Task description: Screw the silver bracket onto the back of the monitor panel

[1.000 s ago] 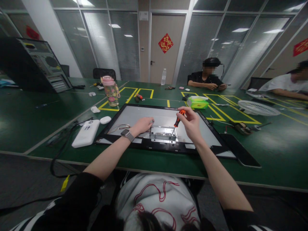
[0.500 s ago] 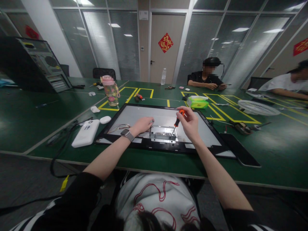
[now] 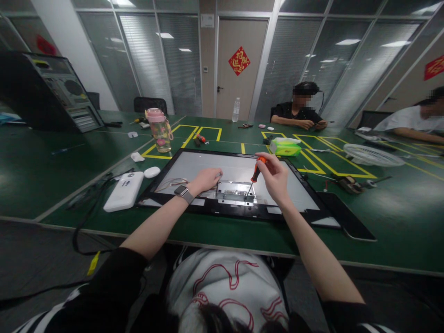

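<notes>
A flat display panel with a black frame lies on the table in front of me. On its near side sits a silver metal bracket. My right hand is closed around the orange and black handle of a screwdriver, which leans with its tip down at the bracket's right part. My left hand, with a watch on the wrist, lies on the panel at the bracket's upper left corner, fingers stretched out. Thin wires run over the panel left of that hand.
Left of the panel are a white power bank, a white oval case and a pink-lidded bottle. A phone-like black slab lies right, a green packet behind. Two people sit across the table, beyond a white fan grille.
My right hand has shifted very slightly around the screwdriver handle. The screwdriver tip stays at the same place on the bracket, and my left hand has not moved.
</notes>
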A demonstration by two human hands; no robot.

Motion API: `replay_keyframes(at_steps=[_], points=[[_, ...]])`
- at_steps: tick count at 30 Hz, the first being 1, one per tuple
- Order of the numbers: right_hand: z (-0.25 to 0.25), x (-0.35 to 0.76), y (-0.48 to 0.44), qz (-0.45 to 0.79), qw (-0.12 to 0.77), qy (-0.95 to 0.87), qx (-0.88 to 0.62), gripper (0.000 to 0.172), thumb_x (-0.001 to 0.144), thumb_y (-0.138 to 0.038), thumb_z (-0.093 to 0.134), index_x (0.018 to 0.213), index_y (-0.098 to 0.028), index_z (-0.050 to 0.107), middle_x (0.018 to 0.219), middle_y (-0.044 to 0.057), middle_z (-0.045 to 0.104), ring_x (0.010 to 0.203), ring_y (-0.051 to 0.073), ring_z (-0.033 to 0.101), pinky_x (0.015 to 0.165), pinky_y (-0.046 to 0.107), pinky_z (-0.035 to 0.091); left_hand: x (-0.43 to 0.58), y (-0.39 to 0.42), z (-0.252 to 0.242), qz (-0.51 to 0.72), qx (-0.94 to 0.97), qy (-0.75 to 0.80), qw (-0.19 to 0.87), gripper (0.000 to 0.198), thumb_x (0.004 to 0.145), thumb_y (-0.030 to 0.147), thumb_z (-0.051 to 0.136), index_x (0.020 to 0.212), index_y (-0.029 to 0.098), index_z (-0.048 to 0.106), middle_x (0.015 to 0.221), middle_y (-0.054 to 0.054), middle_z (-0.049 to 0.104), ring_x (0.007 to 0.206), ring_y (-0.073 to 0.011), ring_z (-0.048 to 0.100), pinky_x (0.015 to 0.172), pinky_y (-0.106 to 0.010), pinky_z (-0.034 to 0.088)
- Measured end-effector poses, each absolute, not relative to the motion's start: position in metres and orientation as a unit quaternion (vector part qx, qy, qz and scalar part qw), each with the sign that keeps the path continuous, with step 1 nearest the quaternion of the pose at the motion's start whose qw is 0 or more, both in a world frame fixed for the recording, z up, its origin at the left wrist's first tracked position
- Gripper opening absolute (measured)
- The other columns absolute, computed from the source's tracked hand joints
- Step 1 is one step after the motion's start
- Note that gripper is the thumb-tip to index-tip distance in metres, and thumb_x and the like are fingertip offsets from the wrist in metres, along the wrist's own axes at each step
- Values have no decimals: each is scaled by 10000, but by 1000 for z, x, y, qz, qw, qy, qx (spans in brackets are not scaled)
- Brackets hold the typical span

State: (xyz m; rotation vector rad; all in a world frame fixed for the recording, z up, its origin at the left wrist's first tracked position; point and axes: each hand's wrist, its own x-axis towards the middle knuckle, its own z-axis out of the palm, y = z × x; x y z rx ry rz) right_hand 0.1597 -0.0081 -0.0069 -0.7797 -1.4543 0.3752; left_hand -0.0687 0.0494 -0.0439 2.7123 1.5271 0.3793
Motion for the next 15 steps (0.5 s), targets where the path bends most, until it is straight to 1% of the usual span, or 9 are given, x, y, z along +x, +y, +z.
replay_keyframes(at_steps=[4,7,8,10,13,15], points=[[-9,162,-3,206,688,-616,-324,85,772,-303,698,842,-255,692,843,2,604,726,143,550,655,291,462,-69,50,-44,120,867,484,3,311,956,260,407,1160,172,625,1092,-114,704,970,-238,658,850,-338,495],[-9,164,-1,274,696,-589,-306,100,781,-350,686,826,-261,686,785,-13,601,632,123,532,598,278,444,-70,51,-45,118,866,486,4,310,953,264,409,1154,170,626,1080,-117,705,968,-246,659,835,-340,499],[-9,164,0,299,692,-584,-303,120,791,-370,675,846,-265,688,757,-15,600,625,126,537,602,282,450,-70,52,-45,118,865,487,4,310,952,264,411,1156,171,625,1083,-116,704,973,-246,658,835,-336,499],[-7,164,-2,349,678,-576,-295,178,807,-403,655,917,-269,691,746,-9,622,669,143,574,647,299,476,-70,52,-46,120,865,486,4,309,951,264,415,1163,175,622,1096,-111,701,985,-243,655,840,-329,498],[-2,161,-6,409,659,-567,-277,268,811,-444,644,1008,-264,671,835,16,672,782,166,620,755,335,507,-71,52,-46,123,867,483,1,308,950,267,412,1155,179,625,1087,-110,704,979,-245,657,838,-331,498],[0,160,-8,435,651,-564,-263,278,812,-460,640,1000,-257,661,852,25,676,802,174,626,798,359,513,-71,52,-47,123,868,482,0,311,952,273,407,1148,180,629,1073,-111,706,965,-247,660,827,-333,501]])
